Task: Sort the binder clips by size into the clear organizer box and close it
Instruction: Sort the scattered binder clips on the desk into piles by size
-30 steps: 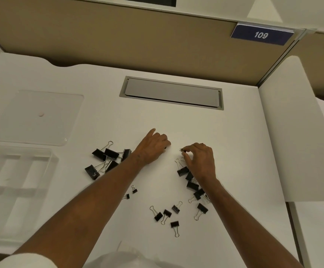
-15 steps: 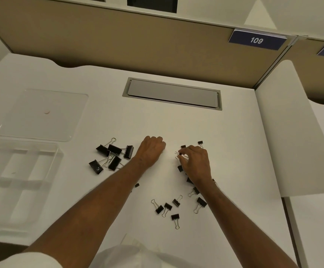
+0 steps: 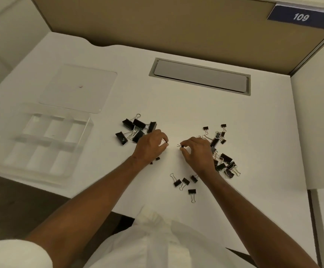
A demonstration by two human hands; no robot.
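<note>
Black binder clips lie on the white desk in groups. Several large clips (image 3: 136,128) sit left of my left hand (image 3: 151,146), whose curled fingers pinch a tiny clip (image 3: 166,141). My right hand (image 3: 196,151) pinches a small clip (image 3: 180,146) at its fingertips. A mixed pile of clips (image 3: 223,159) lies right of that hand, and several medium clips (image 3: 185,182) lie nearer me. Two tiny clips (image 3: 156,159) peek out under my left wrist. The clear organizer box (image 3: 39,144) with its dividers stands open at the left, its compartments holding nothing.
The box's clear lid (image 3: 78,88) lies flat behind the box. A grey cable hatch (image 3: 199,76) is set into the desk at the back. A tan partition with a "109" sign (image 3: 300,16) rises behind, and a white side panel (image 3: 319,120) stands at the right.
Both hands have drawn nearer to me and each now pinches a small clip. The camera has shifted, bringing the organizer box more into view.
</note>
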